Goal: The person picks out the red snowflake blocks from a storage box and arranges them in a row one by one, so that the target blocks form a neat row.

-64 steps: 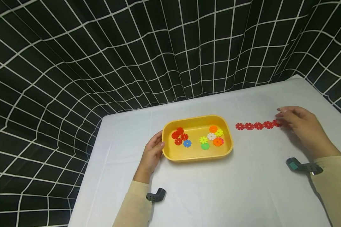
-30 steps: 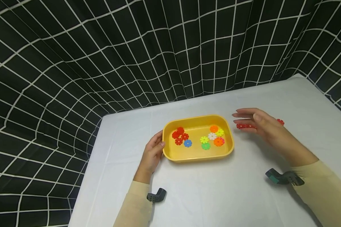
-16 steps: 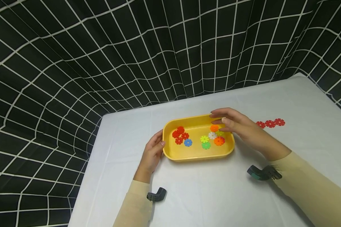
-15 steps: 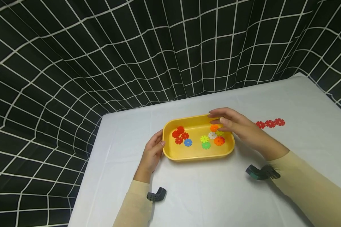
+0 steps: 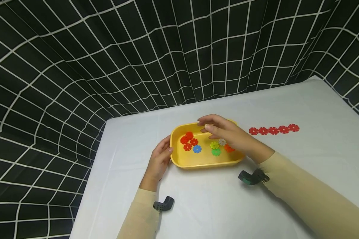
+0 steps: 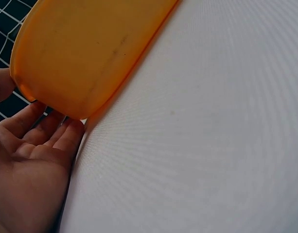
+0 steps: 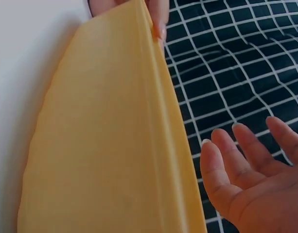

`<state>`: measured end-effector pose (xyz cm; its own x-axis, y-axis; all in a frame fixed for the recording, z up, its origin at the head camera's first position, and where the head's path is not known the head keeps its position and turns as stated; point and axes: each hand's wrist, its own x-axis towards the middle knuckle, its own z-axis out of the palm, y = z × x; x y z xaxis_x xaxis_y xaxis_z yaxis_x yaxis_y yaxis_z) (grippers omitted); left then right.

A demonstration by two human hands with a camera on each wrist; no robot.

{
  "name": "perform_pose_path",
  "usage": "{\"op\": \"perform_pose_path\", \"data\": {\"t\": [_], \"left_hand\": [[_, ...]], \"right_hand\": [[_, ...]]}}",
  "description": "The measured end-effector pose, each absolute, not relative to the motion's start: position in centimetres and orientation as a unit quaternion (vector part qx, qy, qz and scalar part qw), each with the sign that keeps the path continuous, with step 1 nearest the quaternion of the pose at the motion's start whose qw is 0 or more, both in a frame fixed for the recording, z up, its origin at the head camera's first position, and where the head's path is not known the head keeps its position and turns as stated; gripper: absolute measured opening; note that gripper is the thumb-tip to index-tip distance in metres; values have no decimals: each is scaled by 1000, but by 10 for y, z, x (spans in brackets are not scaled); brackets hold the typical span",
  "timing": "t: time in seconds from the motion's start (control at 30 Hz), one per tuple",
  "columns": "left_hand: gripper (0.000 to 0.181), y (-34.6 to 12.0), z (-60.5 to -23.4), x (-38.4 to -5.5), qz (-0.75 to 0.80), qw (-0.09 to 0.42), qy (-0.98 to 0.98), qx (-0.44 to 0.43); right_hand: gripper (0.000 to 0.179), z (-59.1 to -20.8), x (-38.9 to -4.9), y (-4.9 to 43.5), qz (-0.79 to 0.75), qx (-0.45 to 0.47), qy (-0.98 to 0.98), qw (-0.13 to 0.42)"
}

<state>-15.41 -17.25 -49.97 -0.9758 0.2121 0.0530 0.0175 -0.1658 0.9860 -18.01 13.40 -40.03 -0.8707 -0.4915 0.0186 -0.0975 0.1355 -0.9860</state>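
Observation:
My left hand (image 5: 159, 158) grips the left end of a yellow plastic tray (image 5: 209, 165). In the left wrist view its fingers (image 6: 66, 138) lie against the tray's end wall, and the right wrist view shows the thumb at the rim. Over the tray's right half hovers my right hand (image 5: 224, 132), fingers loosely spread and holding nothing. Inside the tray, red snowflake discs (image 5: 187, 147) cluster at the left beside a blue disc (image 5: 197, 149). Yellow-green (image 5: 214, 145), green (image 5: 216, 152), white (image 5: 222, 141) and orange (image 5: 229, 148) discs lie right, partly hidden by the right hand.
To the tray's right, several red snowflake discs (image 5: 273, 130) form a joined row on the white tablecloth (image 5: 209, 205). A black curtain with a white grid (image 5: 194, 49) hangs behind the table and along its left side.
My right hand has left the right end of the red row and swung left over the tray, uncovering the whole row. My left hand has stayed on the tray's left end.

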Motion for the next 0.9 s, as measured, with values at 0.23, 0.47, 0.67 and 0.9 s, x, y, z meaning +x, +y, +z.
{"op": "perform_pose_path", "data": {"t": [0.23,0.47,0.67,0.9], "left_hand": [[53,-173,-498,-154,757,67,645,81],[54,-172,-497,-154,754,71,648,86],[53,-171,-497,-154,756,74,645,89],[54,-174,-499,-154,759,73,640,91]], "right_hand": [[50,-403,-190,112,-644,-194,719,177],[64,-414,-204,94,-639,-162,723,208],[67,-429,-211,87,-609,-136,749,223],[60,-443,-217,84,-562,-186,775,221]]}}
